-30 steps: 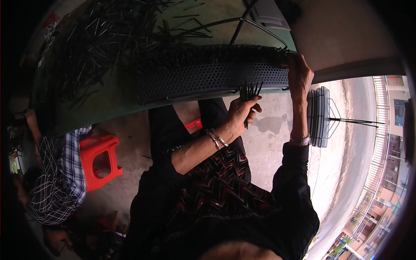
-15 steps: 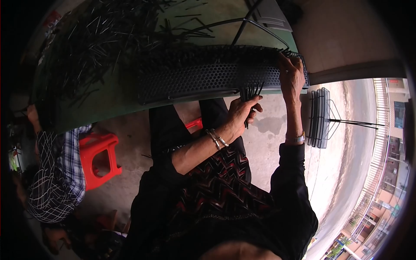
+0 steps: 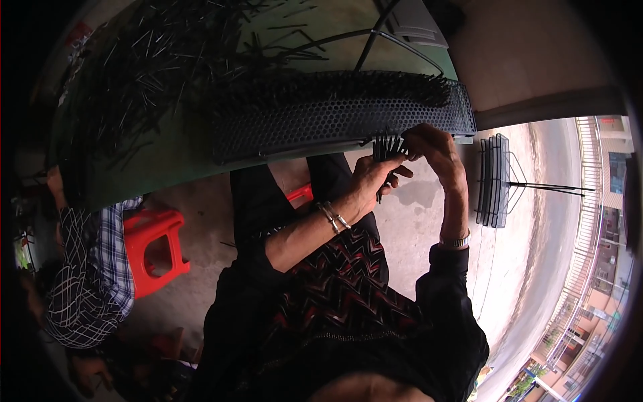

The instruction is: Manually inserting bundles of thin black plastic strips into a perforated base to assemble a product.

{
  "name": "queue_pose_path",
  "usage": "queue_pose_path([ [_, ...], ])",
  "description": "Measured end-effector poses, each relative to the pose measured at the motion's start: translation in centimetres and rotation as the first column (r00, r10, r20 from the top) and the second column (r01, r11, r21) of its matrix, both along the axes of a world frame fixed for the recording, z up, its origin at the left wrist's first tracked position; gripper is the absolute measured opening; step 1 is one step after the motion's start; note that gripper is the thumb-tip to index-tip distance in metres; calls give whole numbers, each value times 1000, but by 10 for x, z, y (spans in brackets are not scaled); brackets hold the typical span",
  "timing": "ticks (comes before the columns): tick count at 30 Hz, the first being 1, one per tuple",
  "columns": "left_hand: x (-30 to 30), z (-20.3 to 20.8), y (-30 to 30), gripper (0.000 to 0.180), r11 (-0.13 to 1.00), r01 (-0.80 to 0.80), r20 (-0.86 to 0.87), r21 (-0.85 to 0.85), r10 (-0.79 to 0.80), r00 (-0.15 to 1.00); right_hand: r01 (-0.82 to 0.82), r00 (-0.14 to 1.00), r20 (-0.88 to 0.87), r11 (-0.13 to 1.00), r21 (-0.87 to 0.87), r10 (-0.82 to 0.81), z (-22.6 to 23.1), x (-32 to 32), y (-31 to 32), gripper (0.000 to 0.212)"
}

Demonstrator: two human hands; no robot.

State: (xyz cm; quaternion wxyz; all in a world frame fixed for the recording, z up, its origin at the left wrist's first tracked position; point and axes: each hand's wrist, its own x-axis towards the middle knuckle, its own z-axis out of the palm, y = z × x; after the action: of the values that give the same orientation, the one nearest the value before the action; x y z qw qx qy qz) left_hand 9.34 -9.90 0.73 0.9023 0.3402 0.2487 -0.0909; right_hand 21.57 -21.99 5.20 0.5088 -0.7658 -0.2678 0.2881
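My left hand [image 3: 370, 179] is closed around a bunch of thin black sticks [image 3: 387, 145], their tips fanned upward. Beside those tips is my right hand [image 3: 437, 151], its fingers bent and drawn together; what they pinch, if anything, is too small to make out. Just beyond both hands, along the table's near edge, lies a long black perforated panel [image 3: 315, 119]. A dense row of short black sticks [image 3: 362, 87] stands up along its far side, while the near side shows bare holes.
A green table [image 3: 144, 171] carries a loose heap of black sticks [image 3: 144, 74] at left. A bent black metal frame [image 3: 370, 43] rises behind the panel. At left are a red stool [image 3: 157, 251] and another person's plaid sleeve [image 3: 110, 251]. A black wire rack [image 3: 494, 181] stands at right.
My right hand has come down from the panel's far right end to the tips of the sticks in my left hand. The left hand has stayed nearly in place.
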Motion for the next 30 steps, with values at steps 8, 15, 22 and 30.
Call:
queue_pose_path([
  [8, 7, -2, 3, 40, 994, -102, -108, 27, 104, 989, 276, 935, 201, 955, 111, -293, 17, 5, -9, 8],
  [15, 13, -16, -3, 32, 987, -111, -63, -115, 104, 993, 437, 644, 595, 870, 229, -481, 17, 20, 14, 11],
  [22, 9, -16, -2, 27, 991, -86, -2, -102, 86, 996, 426, 538, 730, 883, 196, -422, -2, 43, 12, 13],
  [30, 9, -16, -4, 26, 982, -138, -122, -127, 123, 985, 442, 528, 739, 878, 181, -418, 0, 41, 9, 14],
])
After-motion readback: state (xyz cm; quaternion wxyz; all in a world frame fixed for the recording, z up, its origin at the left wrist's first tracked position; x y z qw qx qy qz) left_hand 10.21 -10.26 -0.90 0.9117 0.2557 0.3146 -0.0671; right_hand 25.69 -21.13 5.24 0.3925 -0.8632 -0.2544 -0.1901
